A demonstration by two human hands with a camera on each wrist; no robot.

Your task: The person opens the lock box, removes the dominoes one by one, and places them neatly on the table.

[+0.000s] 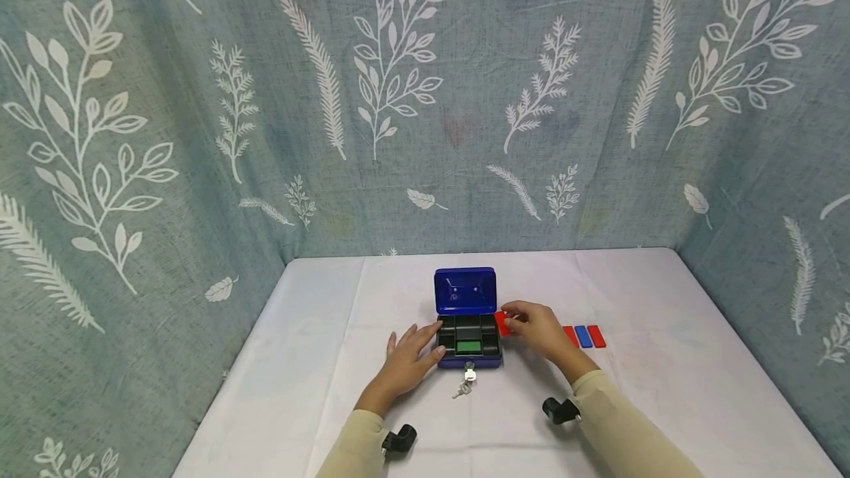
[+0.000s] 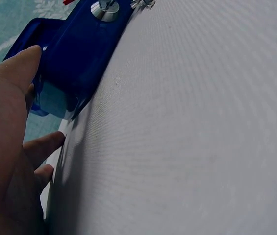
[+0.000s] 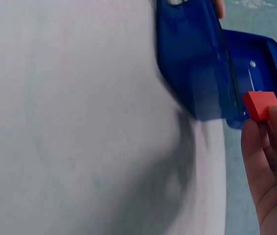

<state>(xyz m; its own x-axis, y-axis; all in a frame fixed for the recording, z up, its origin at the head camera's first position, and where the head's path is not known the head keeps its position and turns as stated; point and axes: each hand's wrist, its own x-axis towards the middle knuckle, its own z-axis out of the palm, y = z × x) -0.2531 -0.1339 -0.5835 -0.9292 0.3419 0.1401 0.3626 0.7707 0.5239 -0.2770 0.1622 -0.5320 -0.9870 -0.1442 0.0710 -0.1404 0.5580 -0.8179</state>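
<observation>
A blue metal cash box (image 1: pixel 465 363) stands with its lid (image 1: pixel 465 291) raised. Its black tray (image 1: pixel 468 324) has several compartments, and a green piece (image 1: pixel 468 346) lies in the front middle one. My left hand (image 1: pixel 406 362) rests against the box's left side, its fingers spread and fairly straight. Between thumb and fingers of my right hand (image 1: pixel 539 327) a small red block (image 3: pixel 260 105) is pinched, held at the box's right rim. In the right wrist view the block is off the table, tilted, in front of the lid.
Keys (image 1: pixel 464 387) hang from the lock (image 1: pixel 470 372) at the box's front. Right of the box, partly behind my right hand, lie a red block (image 1: pixel 569 335), a blue block (image 1: pixel 584 336) and another red block (image 1: pixel 596 336) on the white tablecloth (image 1: pixel 319 360). A patterned curtain (image 1: pixel 465 131) surrounds the table.
</observation>
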